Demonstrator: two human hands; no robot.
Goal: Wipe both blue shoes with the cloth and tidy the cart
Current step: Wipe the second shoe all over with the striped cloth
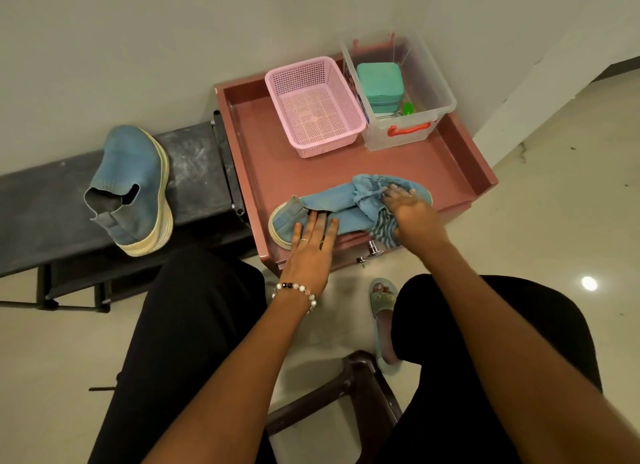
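Note:
One blue shoe (332,207) lies on its side along the front edge of the pink cart top (398,162), heel to the left. My left hand (311,242) presses flat on its heel end, fingers straight. My right hand (410,211) grips a light blue cloth (370,190) with a striped edge and holds it against the toe half of the shoe. The other blue shoe (135,186), with a cream sole, stands on the black bench (41,207) at the left, apart from both hands.
A pink mesh basket (313,107) and a clear plastic box (408,83) holding a teal case stand at the back of the cart. A wall is close behind. My knees, a green slipper (382,301) and a dark stool (360,391) are below.

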